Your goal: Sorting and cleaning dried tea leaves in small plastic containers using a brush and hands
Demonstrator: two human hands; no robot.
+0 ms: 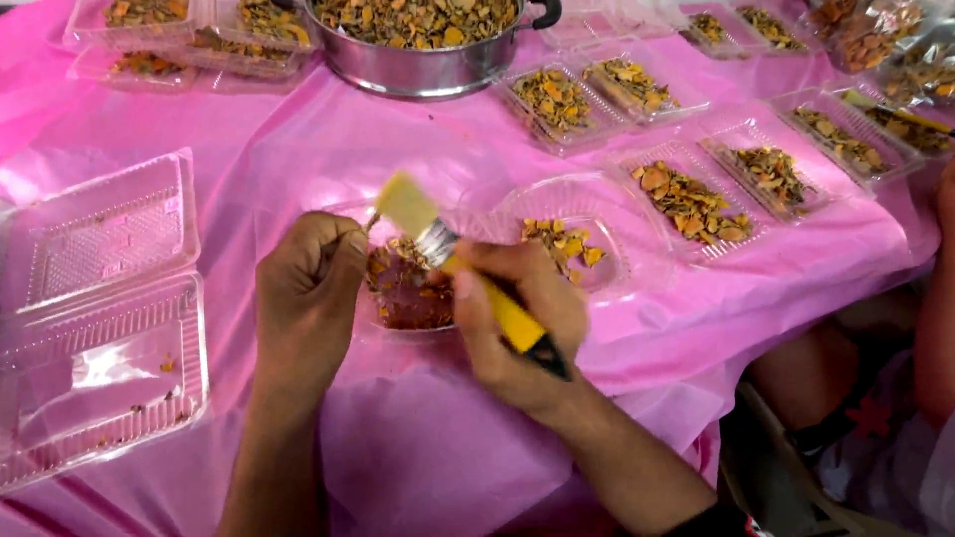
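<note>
Paintbrush (468, 270) with a yellow handle, metal ferrule and pale bristles sits in the right hand (517, 323), which is closed around the handle just below the ferrule, so the bristles stick out up and to the left, above the knuckles.

Far left on the pink tablecloth (298, 169) lies an open clear clamshell box (99, 318), nearly bare apart from a few crumbs. Next comes the left hand (308, 298), curled into a loose fist; its fingertips seem to pinch something small near the brush head, but motion blur makes it hard to tell what. Between the two hands rests a clear tray (408, 288) holding reddish-brown and orange pieces, directly beneath the ferrule. Just right of it sits a second tray (567, 244) with a small heap of yellow-orange chips.

Further right, several filled trays (696, 204) line the table edge. At the top centre stands a steel pot (418, 45) full of the same dried pieces. Another person's arm (935, 308) shows at the far right.
</note>
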